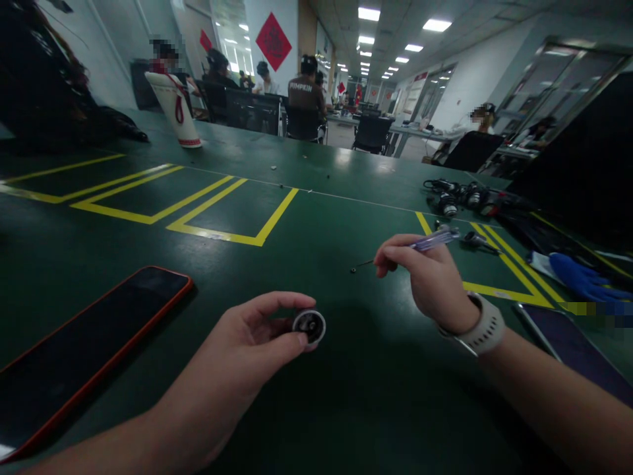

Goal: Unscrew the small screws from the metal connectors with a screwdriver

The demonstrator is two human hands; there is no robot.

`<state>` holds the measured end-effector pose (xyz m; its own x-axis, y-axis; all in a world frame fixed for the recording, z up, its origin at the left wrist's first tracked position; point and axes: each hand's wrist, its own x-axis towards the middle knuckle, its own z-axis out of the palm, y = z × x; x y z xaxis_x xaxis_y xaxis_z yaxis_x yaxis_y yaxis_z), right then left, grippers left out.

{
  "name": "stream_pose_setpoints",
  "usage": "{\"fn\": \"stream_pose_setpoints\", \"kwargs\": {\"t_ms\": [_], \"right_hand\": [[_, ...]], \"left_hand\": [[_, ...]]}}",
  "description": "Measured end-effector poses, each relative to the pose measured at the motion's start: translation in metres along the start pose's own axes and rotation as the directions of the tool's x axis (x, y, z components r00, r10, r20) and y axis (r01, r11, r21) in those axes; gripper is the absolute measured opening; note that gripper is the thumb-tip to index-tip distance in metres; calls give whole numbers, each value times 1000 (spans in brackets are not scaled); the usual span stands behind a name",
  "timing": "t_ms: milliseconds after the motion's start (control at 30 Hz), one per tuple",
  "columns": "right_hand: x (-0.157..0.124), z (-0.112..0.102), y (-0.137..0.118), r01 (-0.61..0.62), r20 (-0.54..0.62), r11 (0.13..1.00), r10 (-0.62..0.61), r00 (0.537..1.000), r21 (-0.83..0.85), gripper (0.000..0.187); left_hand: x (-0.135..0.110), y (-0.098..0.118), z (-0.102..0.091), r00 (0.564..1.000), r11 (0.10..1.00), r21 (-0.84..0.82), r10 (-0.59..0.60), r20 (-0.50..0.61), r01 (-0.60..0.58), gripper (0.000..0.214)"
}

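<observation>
Between the thumb and fingers of my left hand (247,349) is a small round metal part (311,324), with a pale rim and a dark hollow facing up toward me. My right hand (426,277), a watch on its wrist, grips a screwdriver (436,239) with a clear purplish handle. The thin shaft points left and down, away from the round part. At its tip sits a tiny dark piece (353,270), too small to name. The screwdriver and the round part are apart.
An orange-edged phone (99,349) lies at left, another phone (576,343) at right. Dark metal parts (457,196) and a blue glove (581,276) rest on the right side. Yellow tape (217,235) marks the green table. A white cup-shaped container (175,109) stands far left; people sit beyond.
</observation>
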<state>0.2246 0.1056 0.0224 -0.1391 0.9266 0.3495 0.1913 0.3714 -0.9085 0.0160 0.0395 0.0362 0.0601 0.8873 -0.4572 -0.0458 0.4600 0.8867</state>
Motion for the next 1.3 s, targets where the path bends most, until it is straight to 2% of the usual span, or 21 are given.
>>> {"fn": "stream_pose_setpoints", "kwargs": {"t_ms": [100, 200, 533, 767, 933, 1167, 1233, 1300], "right_hand": [[11, -3, 19, -116, -4, 991, 116, 993, -73, 20], [12, -3, 24, -171, -1, 978, 172, 985, -119, 19], [13, -1, 22, -216, 74, 957, 234, 969, -191, 18], [13, -6, 18, -288, 155, 949, 306, 939, -130, 20], [11, 2, 22, -363, 68, 931, 364, 929, -30, 19], [13, 6, 32, -521, -23, 851, 523, 852, 68, 19], [13, 6, 33, -509, -45, 860, 510, 859, 34, 22], [11, 7, 33, -443, -32, 893, 442, 896, -83, 26]], "left_hand": [[1, -1, -2, 1000, 1000, 4, -22, 9, 22, 28], [0, -3, -4, 999, 999, 11, -40, 6, 40, 29], [-3, -1, -2, 1000, 1000, -9, -28, 9, 28, 27], [-2, -2, -1, 1000, 999, -34, -9, -9, 9, 28], [-4, 0, 0, 1000, 1000, -24, -16, 18, 16, 27], [-3, -3, 0, 996, 999, -22, -24, 90, 26, 26], [-3, -2, 0, 995, 999, -8, -40, 93, 41, 25], [-3, -1, 0, 994, 999, 1, -50, 96, 50, 24]]}}
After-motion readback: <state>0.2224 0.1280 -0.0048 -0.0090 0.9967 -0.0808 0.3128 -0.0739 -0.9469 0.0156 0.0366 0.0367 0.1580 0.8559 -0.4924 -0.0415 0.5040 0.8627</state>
